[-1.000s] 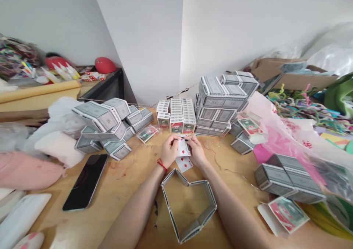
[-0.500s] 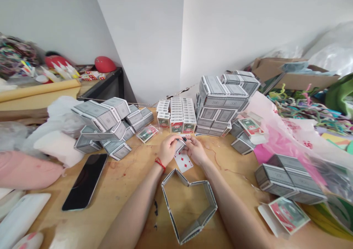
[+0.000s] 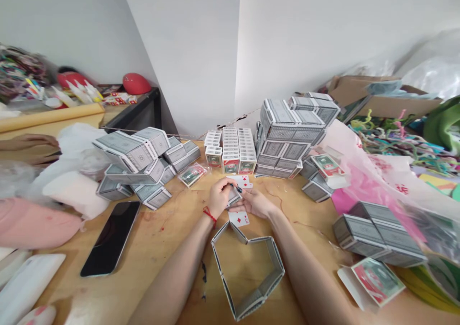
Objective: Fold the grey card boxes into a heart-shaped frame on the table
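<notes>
Both of my hands meet over the wooden table, closed around a grey-patterned playing card. My left hand, with a red string bracelet at the wrist, grips its left side. My right hand holds the card from the right, thumb on top and fingers beneath. Just beyond lies a face-up diamond card, and a second diamond card rests on the near side, partly under my hands. Between my forearms stands a heart-shaped frame of folded cards.
Folded-card blocks are piled at left and at right. Boxed card decks stand in rows between them. A phone lies left, an opened card box right. Another person's hand shows at far left.
My hands have shifted slightly and the right one has turned lower, uncovering more of the far diamond card. The other person's hand at far left has come into clearer view.
</notes>
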{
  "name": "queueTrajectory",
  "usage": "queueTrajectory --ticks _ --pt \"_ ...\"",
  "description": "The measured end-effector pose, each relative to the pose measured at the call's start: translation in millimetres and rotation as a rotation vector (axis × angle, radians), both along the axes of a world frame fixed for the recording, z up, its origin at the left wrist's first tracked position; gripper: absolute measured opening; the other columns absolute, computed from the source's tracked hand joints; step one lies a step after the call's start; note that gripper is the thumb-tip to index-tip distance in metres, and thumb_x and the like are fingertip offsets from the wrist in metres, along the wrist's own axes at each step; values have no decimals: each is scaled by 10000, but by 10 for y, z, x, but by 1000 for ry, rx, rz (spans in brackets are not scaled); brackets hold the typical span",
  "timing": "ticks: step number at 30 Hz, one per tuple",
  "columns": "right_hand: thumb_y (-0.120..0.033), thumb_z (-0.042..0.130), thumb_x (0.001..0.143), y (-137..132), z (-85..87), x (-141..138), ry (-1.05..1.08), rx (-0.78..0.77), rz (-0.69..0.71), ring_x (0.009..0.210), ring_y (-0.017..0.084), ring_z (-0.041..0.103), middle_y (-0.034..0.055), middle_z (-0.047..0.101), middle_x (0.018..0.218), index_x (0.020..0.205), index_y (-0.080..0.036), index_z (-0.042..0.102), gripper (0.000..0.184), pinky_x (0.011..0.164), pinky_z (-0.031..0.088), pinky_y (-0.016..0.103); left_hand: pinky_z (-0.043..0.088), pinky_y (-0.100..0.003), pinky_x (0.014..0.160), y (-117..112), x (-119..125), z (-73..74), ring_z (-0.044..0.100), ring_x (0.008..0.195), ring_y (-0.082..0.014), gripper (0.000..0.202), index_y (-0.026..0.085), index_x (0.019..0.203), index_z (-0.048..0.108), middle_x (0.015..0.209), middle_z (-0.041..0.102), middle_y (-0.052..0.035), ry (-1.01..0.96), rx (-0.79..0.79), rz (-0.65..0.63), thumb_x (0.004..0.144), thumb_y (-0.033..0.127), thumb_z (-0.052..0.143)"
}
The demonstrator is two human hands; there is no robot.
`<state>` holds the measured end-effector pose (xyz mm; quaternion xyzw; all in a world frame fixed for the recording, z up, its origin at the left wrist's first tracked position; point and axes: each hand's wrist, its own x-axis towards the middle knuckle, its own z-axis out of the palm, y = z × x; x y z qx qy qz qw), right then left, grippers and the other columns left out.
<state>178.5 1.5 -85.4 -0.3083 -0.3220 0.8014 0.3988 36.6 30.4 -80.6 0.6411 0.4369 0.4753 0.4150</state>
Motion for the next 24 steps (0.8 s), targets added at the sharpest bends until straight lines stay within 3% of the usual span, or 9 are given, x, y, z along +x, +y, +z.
queueTrajectory --ticks 5,9,12,15,19,24 --pt "-404 666 692 9 -10 -53 -58 26 -37 745 221 675 56 685 697 804 -159 615 274 693 542 392 441 -280 759 4 -7 7 575 766 -157 179 172 675 611 758 639 -27 -32 -32 -17 722 136 442" --pt "-424 654 691 11 -20 -83 -139 77 -59 704 208 672 34 677 678 787 -167 629 275 647 552 365 439 -285 808 24 -9 -1 579 891 -168 269 180 915 637 969 649 -49 -124 -66 -52 732 136 444" --pt "-436 638 700 11 -33 -98 -180 130 -79 737 209 666 33 672 680 763 -167 632 276 639 554 346 451 -264 722 24 -7 18 584 795 -153 283 177 1014 606 897 652 -52 -171 -115 -32 796 241 438" --pt "-440 645 688 11 -60 -112 -202 164 -122 731 207 663 28 665 695 740 -165 622 280 630 556 339 448 -250 669 7 2 51 579 728 -146 246 156 931 623 793 646 -42 -121 -141 -28 759 306 530" --pt "-448 659 665 5 -90 -124 -217 187 -184 679 202 657 19 652 694 692 -166 605 288 621 557 357 435 -240 636 -13 18 72 572 671 -141 108 145 678 626 691 634 -22 92 -84 -11 664 252 619" --pt "-436 636 689 -1 -69 -142 -255 214 -191 635 192 641 12 643 672 651 -174 590 269 623 555 378 419 -230 603 -6 15 53 558 641 -134 128 146 651 624 646 628 -7 129 -70 22 673 267 590"
